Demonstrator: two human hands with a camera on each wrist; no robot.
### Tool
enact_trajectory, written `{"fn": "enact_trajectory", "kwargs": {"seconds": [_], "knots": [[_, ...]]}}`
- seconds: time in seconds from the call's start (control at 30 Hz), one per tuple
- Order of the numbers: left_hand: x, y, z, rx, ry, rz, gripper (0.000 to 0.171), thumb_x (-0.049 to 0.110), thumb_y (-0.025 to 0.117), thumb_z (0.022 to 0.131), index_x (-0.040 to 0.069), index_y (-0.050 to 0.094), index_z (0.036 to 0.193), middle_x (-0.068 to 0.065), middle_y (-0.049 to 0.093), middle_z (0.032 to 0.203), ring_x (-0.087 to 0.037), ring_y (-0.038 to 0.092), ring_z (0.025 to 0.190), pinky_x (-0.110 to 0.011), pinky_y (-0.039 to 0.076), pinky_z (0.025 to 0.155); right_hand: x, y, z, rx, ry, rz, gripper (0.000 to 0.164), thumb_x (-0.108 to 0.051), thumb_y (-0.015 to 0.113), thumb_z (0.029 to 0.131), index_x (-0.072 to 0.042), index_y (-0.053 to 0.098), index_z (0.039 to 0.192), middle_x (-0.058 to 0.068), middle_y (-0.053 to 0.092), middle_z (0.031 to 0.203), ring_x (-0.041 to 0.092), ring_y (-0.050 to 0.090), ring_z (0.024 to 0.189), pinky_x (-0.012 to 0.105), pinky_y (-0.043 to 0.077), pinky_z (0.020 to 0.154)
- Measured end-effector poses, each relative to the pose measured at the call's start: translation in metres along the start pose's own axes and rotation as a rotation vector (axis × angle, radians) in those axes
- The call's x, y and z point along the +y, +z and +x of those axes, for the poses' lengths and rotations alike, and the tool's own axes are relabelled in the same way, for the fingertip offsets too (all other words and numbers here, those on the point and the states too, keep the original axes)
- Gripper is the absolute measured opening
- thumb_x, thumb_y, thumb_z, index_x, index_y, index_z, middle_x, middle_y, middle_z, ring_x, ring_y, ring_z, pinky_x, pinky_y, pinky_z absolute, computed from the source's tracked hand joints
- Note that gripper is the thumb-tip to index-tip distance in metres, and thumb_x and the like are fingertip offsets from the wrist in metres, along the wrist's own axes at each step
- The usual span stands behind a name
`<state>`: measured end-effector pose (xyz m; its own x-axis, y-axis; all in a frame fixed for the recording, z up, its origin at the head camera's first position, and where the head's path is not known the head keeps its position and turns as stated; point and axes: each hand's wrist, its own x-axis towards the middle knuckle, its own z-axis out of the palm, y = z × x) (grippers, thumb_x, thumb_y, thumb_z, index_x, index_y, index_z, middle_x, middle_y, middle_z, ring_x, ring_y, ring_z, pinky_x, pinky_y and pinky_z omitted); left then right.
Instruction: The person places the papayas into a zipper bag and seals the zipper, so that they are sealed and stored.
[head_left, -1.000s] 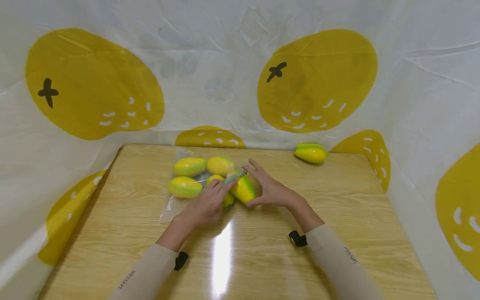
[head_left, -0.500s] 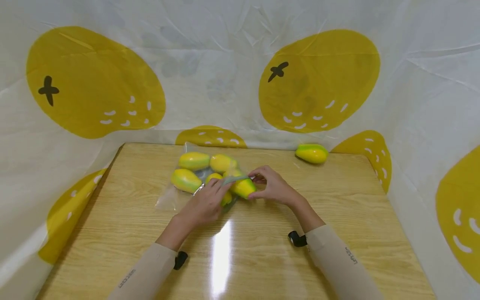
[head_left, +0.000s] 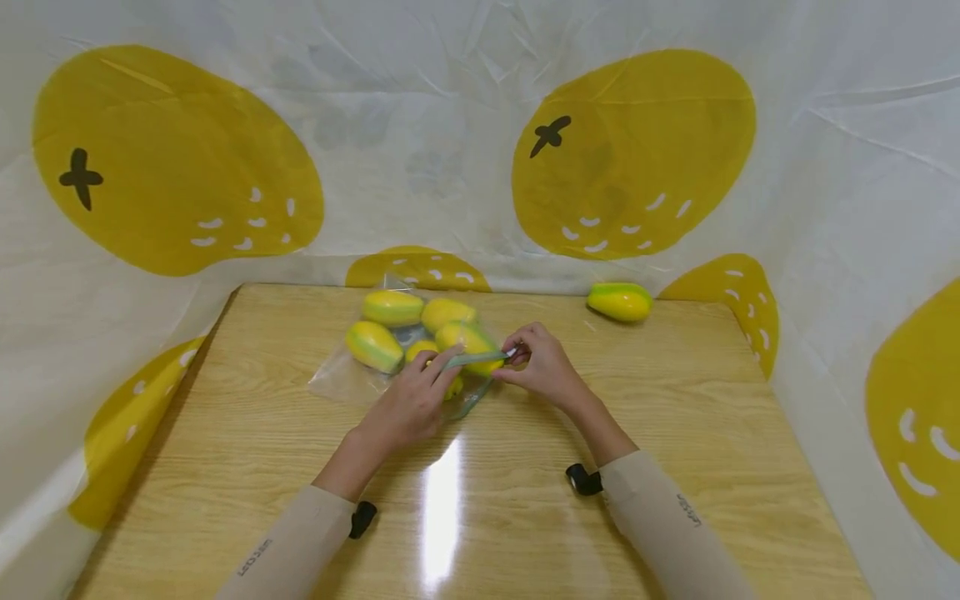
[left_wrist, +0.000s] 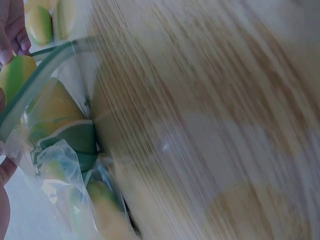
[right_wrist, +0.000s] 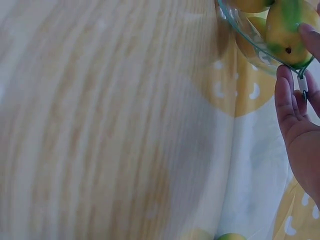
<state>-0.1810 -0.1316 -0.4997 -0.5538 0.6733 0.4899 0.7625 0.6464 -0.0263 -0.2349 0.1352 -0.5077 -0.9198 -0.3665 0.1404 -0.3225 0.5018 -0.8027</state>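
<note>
A clear zip bag (head_left: 337, 379) with a green strip along its mouth lies on the table, several yellow-green papayas inside. My left hand (head_left: 408, 404) pinches the near part of the mouth, its fingertips on the green strip (left_wrist: 55, 55). At the strip's other end, my right hand (head_left: 546, 367) grips the bag's corner, where a white slider (right_wrist: 302, 84) shows between the fingers. One papaya (head_left: 465, 335) lies right at the mouth, behind the strip, its tip close to the right fingertips. The lower papayas are partly hidden by the left hand.
Another papaya (head_left: 621, 302) lies loose at the table's back edge, right of the bag. The wooden table (head_left: 675, 400) is enclosed at the back and sides by a white cloth (head_left: 420, 175) printed with large yellow fruits.
The papaya at the mouth has gone further into the bag. My right hand has moved from that papaya to the strip's end. The bag's far part has shifted back and slightly right.
</note>
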Motion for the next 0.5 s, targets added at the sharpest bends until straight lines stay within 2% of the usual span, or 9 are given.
{"fn": "enact_trajectory", "kwargs": {"seconds": [0.17,0.3,0.5], "knots": [[-0.001,0.002,0.0,0.012,0.0,0.025,0.059,0.002,0.073,0.072,0.0,0.057,0.129,-0.018,0.052,0.151,-0.034,0.058,0.111,-0.04,0.053,0.095,0.003,0.003,0.0,0.024,-0.018,0.019,0.037,-0.019,0.093,0.075,-0.006,0.069,0.101,0.008,0.057,0.108,0.019,0.068,0.089,0.026,0.061,0.079],[-0.002,0.001,-0.001,0.042,0.01,0.023,0.064,0.001,0.075,0.066,-0.001,0.057,0.127,-0.02,0.053,0.149,-0.036,0.058,0.111,-0.042,0.053,0.097,0.002,0.007,0.002,0.086,-0.075,0.013,0.032,-0.016,0.092,0.075,-0.006,0.068,0.093,0.009,0.059,0.104,0.019,0.067,0.084,0.025,0.061,0.076],[-0.004,0.0,-0.001,0.065,0.007,-0.003,0.068,-0.003,0.076,0.064,-0.004,0.056,0.13,-0.022,0.053,0.149,-0.035,0.059,0.112,-0.041,0.053,0.098,-0.008,0.017,0.007,0.177,-0.123,-0.026,0.031,-0.017,0.092,0.076,-0.009,0.061,0.076,0.008,0.058,0.094,0.016,0.061,0.077,0.019,0.056,0.067]]}}
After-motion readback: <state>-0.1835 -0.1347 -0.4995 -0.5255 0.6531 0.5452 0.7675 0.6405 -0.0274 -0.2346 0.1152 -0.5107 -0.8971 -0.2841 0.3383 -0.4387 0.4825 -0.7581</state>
